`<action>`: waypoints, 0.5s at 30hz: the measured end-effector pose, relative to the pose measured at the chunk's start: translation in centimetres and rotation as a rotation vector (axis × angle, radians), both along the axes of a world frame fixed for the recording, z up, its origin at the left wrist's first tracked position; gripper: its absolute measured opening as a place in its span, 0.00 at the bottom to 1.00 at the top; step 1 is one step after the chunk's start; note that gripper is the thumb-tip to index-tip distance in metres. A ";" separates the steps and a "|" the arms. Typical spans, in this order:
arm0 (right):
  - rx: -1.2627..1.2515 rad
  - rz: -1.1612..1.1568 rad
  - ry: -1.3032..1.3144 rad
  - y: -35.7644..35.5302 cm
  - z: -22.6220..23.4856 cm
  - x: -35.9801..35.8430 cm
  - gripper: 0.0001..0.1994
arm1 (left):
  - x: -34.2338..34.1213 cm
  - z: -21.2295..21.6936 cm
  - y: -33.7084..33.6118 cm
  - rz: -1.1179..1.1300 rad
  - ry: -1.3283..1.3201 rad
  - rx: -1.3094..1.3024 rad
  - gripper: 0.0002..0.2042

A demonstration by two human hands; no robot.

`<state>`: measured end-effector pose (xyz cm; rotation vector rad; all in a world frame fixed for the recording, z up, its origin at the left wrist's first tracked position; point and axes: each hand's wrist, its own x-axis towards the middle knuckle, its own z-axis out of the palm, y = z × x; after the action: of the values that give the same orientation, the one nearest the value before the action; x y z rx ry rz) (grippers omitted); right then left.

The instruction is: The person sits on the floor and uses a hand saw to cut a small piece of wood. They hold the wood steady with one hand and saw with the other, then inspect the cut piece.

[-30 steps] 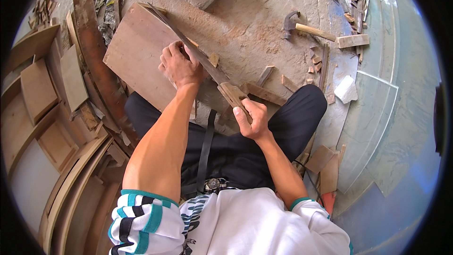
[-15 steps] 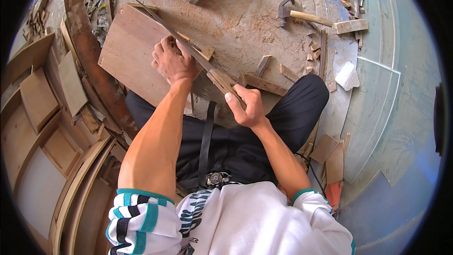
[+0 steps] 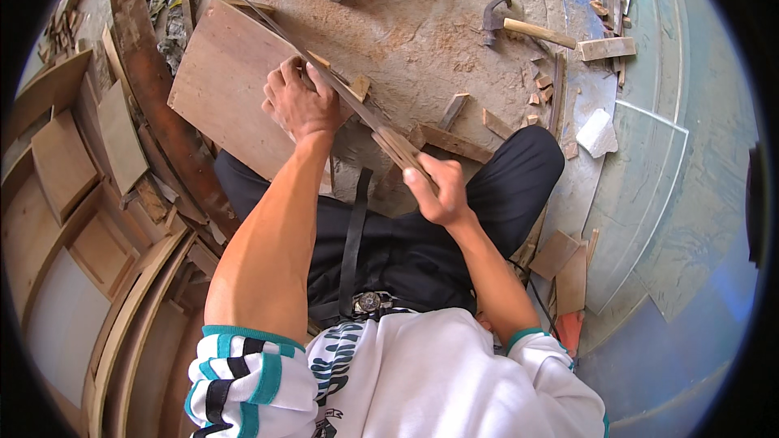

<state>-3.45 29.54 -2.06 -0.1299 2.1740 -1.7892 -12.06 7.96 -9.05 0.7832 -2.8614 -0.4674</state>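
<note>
My right hand (image 3: 439,190) is closed around the wooden handle (image 3: 396,150) of a handsaw. The saw's long, thin blade (image 3: 350,97) appears almost edge-on and runs up and away to the left, along the right edge of a flat wooden board (image 3: 223,85). On that board, close beside the blade, rests my left hand (image 3: 302,101), its fingers bent and gripping near the edge. The board lies tilted in front of my left knee. Where the teeth meet the wood is hidden.
A claw hammer (image 3: 527,30) lies on the dusty floor beyond my right knee, beside small wood offcuts (image 3: 604,48). Glass sheets (image 3: 641,186) spread along the right, with a white chunk (image 3: 597,133) near them. Wooden panels and frames (image 3: 69,162) crowd the left.
My right hand has drawn the saw back toward me and slightly to the right. My left hand has stayed in place on the board.
</note>
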 end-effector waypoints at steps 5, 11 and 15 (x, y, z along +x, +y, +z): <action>-0.027 -0.050 0.021 -1.7 -0.1 -1.2 0.16 | -0.1 0.3 0.3 -0.010 -0.008 0.022 0.12; -0.009 0.004 -0.029 -0.2 -0.4 -0.2 0.16 | 0.0 0.0 -0.1 0.001 0.000 -0.025 0.12; -0.025 -0.018 -0.024 -1.1 0.0 -0.4 0.16 | -0.1 0.1 0.1 -0.011 -0.015 -0.015 0.12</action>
<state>-3.80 28.44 -2.06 -0.0948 2.1441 -1.8185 -12.15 8.04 -8.91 0.7714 -2.8812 -0.4422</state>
